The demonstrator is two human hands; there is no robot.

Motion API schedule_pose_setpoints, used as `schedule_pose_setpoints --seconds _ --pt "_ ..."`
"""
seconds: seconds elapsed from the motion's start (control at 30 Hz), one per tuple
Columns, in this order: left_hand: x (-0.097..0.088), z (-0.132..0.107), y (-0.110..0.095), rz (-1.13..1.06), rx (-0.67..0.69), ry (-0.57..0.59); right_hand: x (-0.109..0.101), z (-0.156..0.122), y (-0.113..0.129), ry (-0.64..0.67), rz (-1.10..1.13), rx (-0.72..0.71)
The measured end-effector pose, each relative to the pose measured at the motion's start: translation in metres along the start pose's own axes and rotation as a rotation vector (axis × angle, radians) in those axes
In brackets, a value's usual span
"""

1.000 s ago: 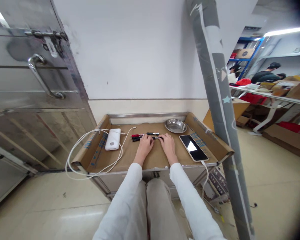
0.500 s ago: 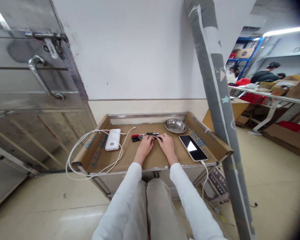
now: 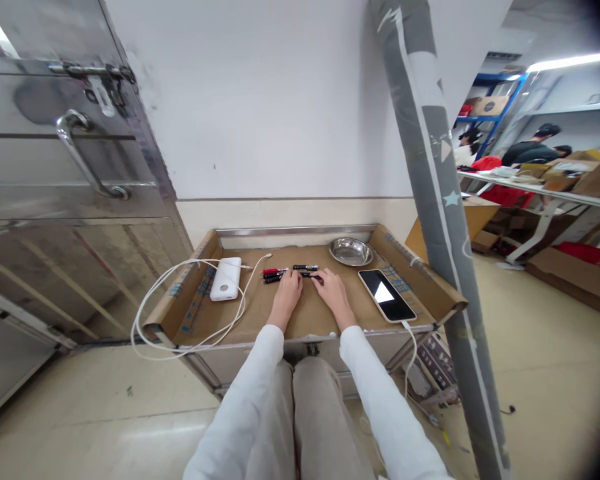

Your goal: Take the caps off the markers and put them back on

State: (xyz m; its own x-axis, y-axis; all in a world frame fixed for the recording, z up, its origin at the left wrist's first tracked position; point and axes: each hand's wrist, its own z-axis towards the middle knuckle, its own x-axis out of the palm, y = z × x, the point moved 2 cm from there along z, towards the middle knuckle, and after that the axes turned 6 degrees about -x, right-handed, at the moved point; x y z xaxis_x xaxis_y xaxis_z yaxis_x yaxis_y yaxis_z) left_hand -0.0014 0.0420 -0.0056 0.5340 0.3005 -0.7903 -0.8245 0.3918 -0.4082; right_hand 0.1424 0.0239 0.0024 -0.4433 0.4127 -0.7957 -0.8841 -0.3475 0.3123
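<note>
Several pens lie in a small cluster on the cardboard-lined cart top (image 3: 260,313): a red pen (image 3: 274,271), black pens (image 3: 275,278) below it and a black pen (image 3: 305,267) a little farther back. My left hand (image 3: 289,291) rests palm down with its fingertips on the black pens. My right hand (image 3: 333,291) lies beside it, fingertips pinched on the end of a black pen (image 3: 311,275) between the two hands.
A white power bank (image 3: 225,279) with a looping white cable (image 3: 153,313) lies at left. A steel dish (image 3: 351,252) sits at the back right, a phone (image 3: 387,295) on a cable at right. A grey rolled mat (image 3: 433,167) leans beside the cart. People sit far right.
My right hand has slid slightly left and back toward the pens, closing the gap to my left hand. Nothing else has moved.
</note>
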Motion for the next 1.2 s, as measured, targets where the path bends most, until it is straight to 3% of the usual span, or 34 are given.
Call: schedule_pose_setpoints --seconds 0.33,0.67,0.9,1.2 --pt "0.001 0.001 0.002 -0.164 0.057 0.021 0.0 0.001 0.0 -0.024 0.03 -0.044" --pt "-0.008 -0.001 -0.003 -0.031 0.005 -0.016 -0.002 0.0 0.001 -0.029 -0.036 0.007" --pt "-0.004 0.0 -0.002 -0.016 0.055 -0.012 -0.003 -0.001 0.001 -0.007 -0.089 0.061" --pt "-0.007 0.0 -0.002 0.033 0.003 -0.044 -0.006 -0.002 -0.001 -0.078 -0.098 0.123"
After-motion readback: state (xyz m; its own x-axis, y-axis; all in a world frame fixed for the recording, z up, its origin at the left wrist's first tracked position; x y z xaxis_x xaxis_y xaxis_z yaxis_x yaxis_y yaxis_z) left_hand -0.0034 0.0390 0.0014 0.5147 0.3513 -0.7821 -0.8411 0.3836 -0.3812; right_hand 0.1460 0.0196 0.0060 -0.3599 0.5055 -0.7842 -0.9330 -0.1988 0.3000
